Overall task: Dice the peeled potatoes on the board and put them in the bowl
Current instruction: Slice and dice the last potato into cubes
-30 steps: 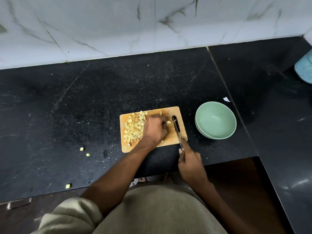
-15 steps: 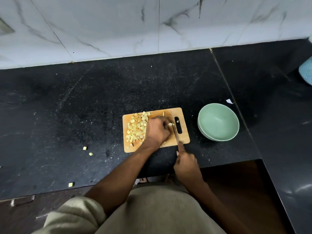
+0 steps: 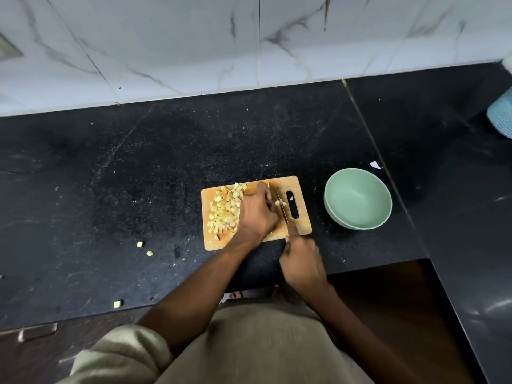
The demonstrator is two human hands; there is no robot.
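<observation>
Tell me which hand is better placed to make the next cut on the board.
The right hand: it already grips the knife, blade down beside the left hand, whose curled fingers steady the potato piece.

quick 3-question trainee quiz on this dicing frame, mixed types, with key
1. True or false: the bowl already holds potato.
2. Which hand holds the knife? A) left B) right C) neither
3. Fill in: the stray cubes on the counter lie to the ___ of the board.

Key
1. False: it is empty, and the diced pile sits on the board.
2. B: the right hand grips the handle, while the left hand steadies the potato piece being cut.
3. left
</observation>
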